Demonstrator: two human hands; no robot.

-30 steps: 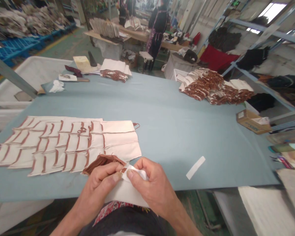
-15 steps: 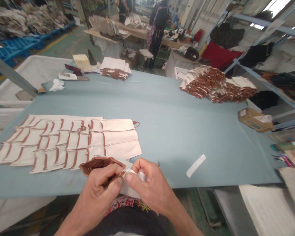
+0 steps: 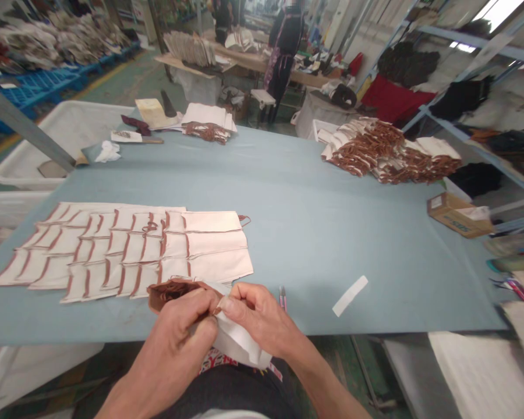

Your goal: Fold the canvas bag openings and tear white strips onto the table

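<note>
At the table's front edge I hold a cream-and-brown fabric pouch (image 3: 240, 339), its brown mouth (image 3: 168, 291) gaping toward the left. My left hand (image 3: 181, 331) pinches the trimmed edge between thumb and forefinger. Close beside it, thumb tip nearly touching those fingers, my right hand (image 3: 259, 317) is closed on the same pouch's edge; the exact spot is covered by fingers. White cloth hangs below both hands. Just right of my right hand lies a small pink-handled tool (image 3: 283, 298), partly hidden. Overlapping rows of cream pieces with brown edging (image 3: 218, 244) lie to the left.
A white strip (image 3: 350, 295) lies on the blue-grey table (image 3: 297, 215). Brown-and-cream bundles (image 3: 388, 151) are heaped at the far right, with a smaller stack (image 3: 207, 122) at the back left. A cardboard box (image 3: 458, 215) stands near the right edge. A person (image 3: 283, 52) stands beyond.
The white cloth now hangs lower and wider under my right hand, which has shifted slightly. More of the pink-handled tool shows. The view has moved a little.
</note>
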